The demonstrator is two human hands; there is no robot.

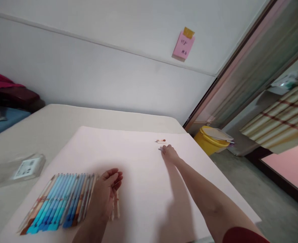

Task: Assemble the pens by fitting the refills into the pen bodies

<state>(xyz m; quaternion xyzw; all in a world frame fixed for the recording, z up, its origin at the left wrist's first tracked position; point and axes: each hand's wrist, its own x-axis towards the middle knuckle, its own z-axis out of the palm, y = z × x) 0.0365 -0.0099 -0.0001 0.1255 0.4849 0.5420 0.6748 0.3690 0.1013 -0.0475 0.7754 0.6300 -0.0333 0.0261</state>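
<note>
Pens [60,199] lie in a tight row on the white sheet [139,162], blue caps toward the near edge. Left hand [106,194] rests just beside the row's right end, palm up, fingers loosely curled, holding nothing; two loose pens [115,206] lie under it. Right hand [169,153] stretches to the sheet's far side, fingertips near a small pen [161,141]; its grip cannot be made out. Clear packet [27,167] sits left of the sheet on the tabletop [63,118].

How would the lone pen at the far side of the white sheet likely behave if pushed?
The pen looks thin and round, so it would probably roll on the flat white sheet. It seems light. The right hand reaches toward it.
</note>
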